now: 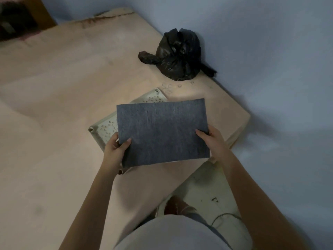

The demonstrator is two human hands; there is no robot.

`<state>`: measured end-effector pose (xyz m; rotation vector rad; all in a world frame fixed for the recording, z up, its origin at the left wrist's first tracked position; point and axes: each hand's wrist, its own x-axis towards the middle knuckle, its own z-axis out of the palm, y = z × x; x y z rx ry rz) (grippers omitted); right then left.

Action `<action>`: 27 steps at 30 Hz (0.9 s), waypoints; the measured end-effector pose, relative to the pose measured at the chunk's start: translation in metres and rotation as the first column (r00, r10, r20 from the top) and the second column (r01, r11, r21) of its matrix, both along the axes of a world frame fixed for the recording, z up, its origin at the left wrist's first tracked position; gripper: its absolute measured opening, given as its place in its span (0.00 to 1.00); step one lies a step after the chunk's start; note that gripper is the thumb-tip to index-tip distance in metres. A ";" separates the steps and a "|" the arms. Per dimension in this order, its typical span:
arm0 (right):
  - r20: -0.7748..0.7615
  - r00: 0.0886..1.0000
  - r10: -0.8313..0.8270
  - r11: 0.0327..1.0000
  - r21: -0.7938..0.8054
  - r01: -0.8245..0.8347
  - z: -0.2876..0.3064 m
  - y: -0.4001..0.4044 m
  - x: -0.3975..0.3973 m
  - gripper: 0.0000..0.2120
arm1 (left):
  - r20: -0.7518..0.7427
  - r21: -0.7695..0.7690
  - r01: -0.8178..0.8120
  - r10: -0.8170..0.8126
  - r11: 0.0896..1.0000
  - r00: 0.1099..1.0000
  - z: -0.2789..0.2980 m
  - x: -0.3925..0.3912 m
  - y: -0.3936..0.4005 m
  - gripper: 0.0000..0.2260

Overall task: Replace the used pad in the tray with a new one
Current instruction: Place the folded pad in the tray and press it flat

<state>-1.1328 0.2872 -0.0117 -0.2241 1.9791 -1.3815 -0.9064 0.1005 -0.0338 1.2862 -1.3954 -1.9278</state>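
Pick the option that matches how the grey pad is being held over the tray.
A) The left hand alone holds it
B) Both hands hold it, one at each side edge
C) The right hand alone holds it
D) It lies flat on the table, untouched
B: the left hand pinches the left edge of the grey pad and the right hand grips its right edge, holding it above the white tray.

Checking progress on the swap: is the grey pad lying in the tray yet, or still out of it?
Out. Both hands, left hand and right hand, hold the grey pad flat above the tray.
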 end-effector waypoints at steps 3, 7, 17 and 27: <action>0.039 0.996 0.081 0.997 -0.013 -0.080 -0.002 -0.018 -0.010 0.15 | -0.003 0.019 -0.067 0.067 0.998 0.998 -0.004 0.002 -0.004 0.14; 0.037 0.983 0.180 0.984 0.005 -0.180 -0.009 -0.042 -0.030 0.14 | -0.008 0.017 -0.149 0.149 0.989 0.989 -0.007 0.000 -0.006 0.13; 0.050 0.822 0.567 0.822 0.041 -0.569 -0.010 -0.138 -0.081 0.15 | 0.091 -0.036 -0.518 0.519 0.854 0.850 -0.001 -0.013 0.016 0.10; -0.041 0.770 0.637 0.769 0.113 -0.629 -0.025 -0.140 -0.089 0.14 | 0.194 -0.003 -0.513 0.503 0.859 0.842 -0.019 -0.031 0.011 0.10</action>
